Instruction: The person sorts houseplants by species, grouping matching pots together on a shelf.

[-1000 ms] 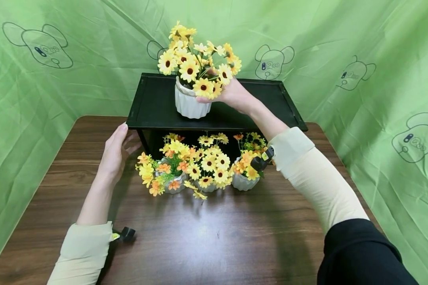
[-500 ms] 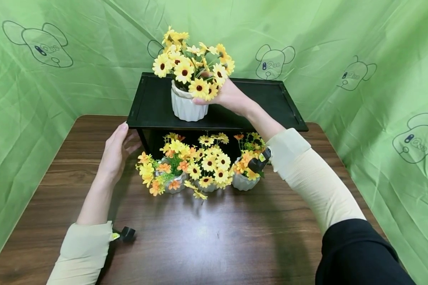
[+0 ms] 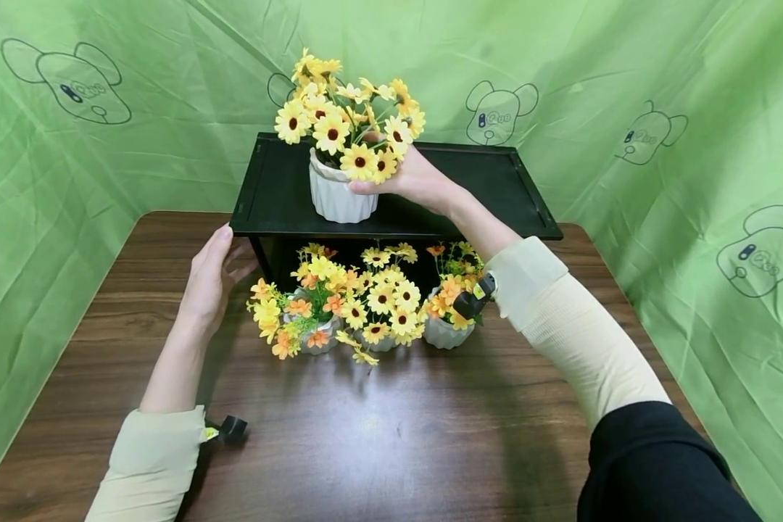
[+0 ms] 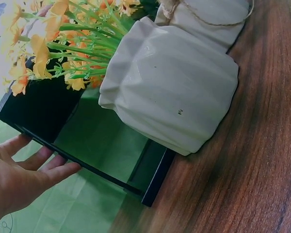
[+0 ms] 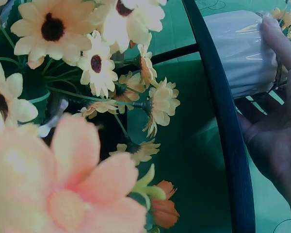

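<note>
My right hand (image 3: 412, 172) grips a white ribbed flowerpot (image 3: 342, 197) by its rim, thumb in front, over the left half of a black shelf's top (image 3: 457, 192). The pot stands upright, its base at the shelf top close to the front edge. Yellow daisies (image 3: 331, 133) with dark centres rise from it and partly cover the fingers. In the right wrist view the thumb lies along the pot's wall (image 5: 242, 53). My left hand (image 3: 207, 279) touches the shelf's left front corner; in the left wrist view its nearly straight fingers (image 4: 63, 172) rest against the side frame (image 4: 94, 170).
Under the shelf's front edge, a row of white pots holds yellow-orange flowers (image 3: 313, 290) at left, yellow daisies (image 3: 381, 299) in the middle and orange-yellow flowers (image 3: 449, 293) at right. A brown wooden table (image 3: 365, 442) carries everything; a green curtain (image 3: 600, 65) hangs behind.
My right hand has moved the daisy pot slightly left and down, nearer the shelf's front edge. My left hand has stayed at the shelf's corner.
</note>
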Available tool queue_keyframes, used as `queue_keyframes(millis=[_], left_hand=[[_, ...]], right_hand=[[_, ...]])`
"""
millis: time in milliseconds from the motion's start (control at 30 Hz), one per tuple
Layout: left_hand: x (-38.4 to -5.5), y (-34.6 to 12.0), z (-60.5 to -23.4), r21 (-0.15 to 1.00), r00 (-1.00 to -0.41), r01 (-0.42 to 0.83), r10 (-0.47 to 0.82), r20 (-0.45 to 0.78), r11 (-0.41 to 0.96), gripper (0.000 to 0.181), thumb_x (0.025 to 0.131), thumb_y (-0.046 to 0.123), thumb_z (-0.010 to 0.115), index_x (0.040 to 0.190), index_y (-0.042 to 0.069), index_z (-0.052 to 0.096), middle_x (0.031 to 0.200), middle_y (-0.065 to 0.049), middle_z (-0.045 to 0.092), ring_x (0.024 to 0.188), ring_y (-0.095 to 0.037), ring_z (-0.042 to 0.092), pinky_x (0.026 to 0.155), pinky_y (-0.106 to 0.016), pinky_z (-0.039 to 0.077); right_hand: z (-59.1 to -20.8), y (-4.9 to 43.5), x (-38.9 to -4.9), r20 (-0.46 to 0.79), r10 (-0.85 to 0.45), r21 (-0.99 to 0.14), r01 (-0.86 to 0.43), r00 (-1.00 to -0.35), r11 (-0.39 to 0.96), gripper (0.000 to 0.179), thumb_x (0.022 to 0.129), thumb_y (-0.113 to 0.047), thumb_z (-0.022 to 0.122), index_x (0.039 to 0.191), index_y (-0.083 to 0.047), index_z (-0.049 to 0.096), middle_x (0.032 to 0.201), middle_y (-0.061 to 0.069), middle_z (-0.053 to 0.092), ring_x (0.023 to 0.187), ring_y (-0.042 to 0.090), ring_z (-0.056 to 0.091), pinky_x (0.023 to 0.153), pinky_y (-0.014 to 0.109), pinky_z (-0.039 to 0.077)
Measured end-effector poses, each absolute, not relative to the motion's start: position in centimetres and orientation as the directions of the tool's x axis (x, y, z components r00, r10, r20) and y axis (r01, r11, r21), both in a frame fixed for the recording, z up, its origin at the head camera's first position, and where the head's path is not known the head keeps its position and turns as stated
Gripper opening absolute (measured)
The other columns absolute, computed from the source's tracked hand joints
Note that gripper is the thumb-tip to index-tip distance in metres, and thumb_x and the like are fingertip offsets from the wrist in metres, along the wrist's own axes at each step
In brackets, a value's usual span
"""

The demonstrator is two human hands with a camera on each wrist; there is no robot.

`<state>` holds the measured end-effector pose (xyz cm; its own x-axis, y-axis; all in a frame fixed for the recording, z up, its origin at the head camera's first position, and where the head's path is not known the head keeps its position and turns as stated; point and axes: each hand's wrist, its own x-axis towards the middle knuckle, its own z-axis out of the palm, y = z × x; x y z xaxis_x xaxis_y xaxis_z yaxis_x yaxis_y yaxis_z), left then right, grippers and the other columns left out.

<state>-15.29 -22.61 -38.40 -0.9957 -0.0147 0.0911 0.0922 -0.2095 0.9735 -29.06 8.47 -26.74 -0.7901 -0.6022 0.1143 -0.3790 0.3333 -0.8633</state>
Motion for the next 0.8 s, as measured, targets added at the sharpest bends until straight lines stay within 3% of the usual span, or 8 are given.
queue_keyframes(millis=[333,667,800], left_hand=[[-15.3,-22.7,-38.3,0.975,-0.996,0.086,-0.011,0.086,-0.204,0.047,0.109,0.044,0.047,0.149,0.020,0.054,0.135,0.011,0.059,0.126,-0.008,0.055,0.101,-0.024,0.049],[-15.3,-22.7,-38.4,0.974,-0.996,0.093,-0.012,0.093,-0.208,0.046,0.109,0.043,0.046,0.149,0.020,0.054,0.136,0.011,0.060,0.126,-0.008,0.056,0.101,-0.024,0.050],[-15.3,-22.7,-38.3,0.974,-0.996,0.094,-0.010,0.093,-0.205,0.047,0.109,0.043,0.046,0.150,0.020,0.053,0.136,0.011,0.060,0.127,-0.008,0.056,0.102,-0.024,0.050]], right_hand=[[-27.1,8.5,-29.1,0.134,-0.626,-0.877,-0.386,-0.768,0.286,0.081,0.087,-0.019,0.082,0.155,-0.010,0.039,0.157,0.007,0.045,0.131,0.019,0.057,0.115,0.034,0.045],[-26.7,9.0,-28.7,0.064,-0.629,-0.865,-0.357,-0.775,0.353,0.099,0.088,-0.025,0.081,0.165,-0.019,0.020,0.167,0.001,0.032,0.141,0.015,0.051,0.120,0.033,0.040],[-26.4,9.6,-28.4,0.065,-0.637,-0.870,-0.356,-0.768,0.341,0.099,0.088,-0.025,0.082,0.165,-0.023,0.021,0.165,-0.001,0.039,0.141,0.015,0.050,0.120,0.034,0.041]])
